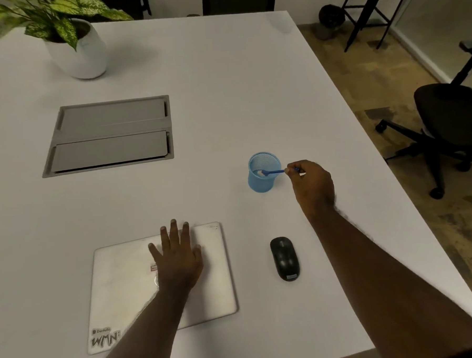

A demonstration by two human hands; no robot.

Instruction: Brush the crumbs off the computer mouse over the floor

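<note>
A black computer mouse (284,258) lies on the white table (225,97), right of a closed silver laptop (215,275). My left hand (177,260) rests flat on the laptop lid, fingers spread. Farther back, my right hand (313,184) pinches the handle of a small blue brush (275,172). The brush's pale bristle end sits inside a light blue mesh cup (263,173), just left of that hand.
A grey cable hatch (109,136) is set into the table at mid left. A potted plant (80,47) stands at the back left. The table's right edge borders a brown floor (392,148) with a black office chair (450,123).
</note>
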